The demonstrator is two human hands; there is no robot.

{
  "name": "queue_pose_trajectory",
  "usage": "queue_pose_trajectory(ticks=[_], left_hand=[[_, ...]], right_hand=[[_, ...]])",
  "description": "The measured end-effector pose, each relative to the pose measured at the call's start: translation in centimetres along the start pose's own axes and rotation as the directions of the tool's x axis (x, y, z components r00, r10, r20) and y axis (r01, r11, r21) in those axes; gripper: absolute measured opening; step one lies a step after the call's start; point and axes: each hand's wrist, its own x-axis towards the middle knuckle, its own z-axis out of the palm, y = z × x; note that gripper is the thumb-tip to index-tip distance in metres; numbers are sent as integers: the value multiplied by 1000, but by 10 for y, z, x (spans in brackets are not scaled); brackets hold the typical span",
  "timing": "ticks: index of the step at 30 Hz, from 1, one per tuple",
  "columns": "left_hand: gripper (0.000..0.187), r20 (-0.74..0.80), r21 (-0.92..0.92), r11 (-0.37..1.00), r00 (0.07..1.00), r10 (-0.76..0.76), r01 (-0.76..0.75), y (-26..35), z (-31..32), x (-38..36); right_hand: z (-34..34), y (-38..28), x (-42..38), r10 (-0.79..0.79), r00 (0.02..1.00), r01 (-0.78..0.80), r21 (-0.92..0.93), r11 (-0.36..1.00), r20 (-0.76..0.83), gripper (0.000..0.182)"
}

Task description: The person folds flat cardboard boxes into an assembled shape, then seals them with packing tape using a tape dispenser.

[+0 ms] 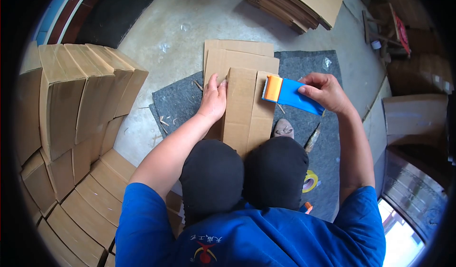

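Observation:
A narrow cardboard box (pixel 239 103) stands between my knees, with its long flaps meeting in a seam along the top. My left hand (pixel 213 100) holds its left side, thumb near the upper edge and fingers along the wall. In my right hand (pixel 324 92) is a tape dispenser (pixel 297 96) with a blue body and an orange, toothed head. The toothed end is right at the box's right flap, near the far end. My right thumb and fingers close around the dispenser's rear part.
Flat cardboard pieces (pixel 244 53) lie just beyond the box on a grey mat (pixel 308 67). Stacked boxes (pixel 71 96) rise at the left. A pile of flattened cardboard (pixel 304 1) sits at the back. A yellow tape roll (pixel 310 181) lies by my right knee.

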Motion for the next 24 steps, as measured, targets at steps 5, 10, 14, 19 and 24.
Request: queue_pose_trajectory(ticks=[5, 10, 14, 19, 24], left_hand=[[48, 57, 276, 961, 997, -47, 29, -9, -4, 10], [26, 74, 228, 808, 838, 541, -543, 70, -10, 41], [39, 493, 200, 956, 865, 90, -214, 90, 4, 69], [31, 560, 79, 994, 828, 14, -70, 95, 3, 72], [29, 575, 33, 999, 818, -12, -9, 95, 0, 70]], right_hand=[[-3, 6, 1, 25, 1000, -25, 10, 1000, 13, 31], [-2, 6, 2, 2, 999, -3, 37, 999, 43, 33], [-3, 6, 2, 4, 999, -6, 48, 999, 51, 34], [-8, 5, -6, -11, 997, 10, 19, 1000, 78, 32], [-43, 24, -28, 68, 994, -68, -6, 998, 88, 33]])
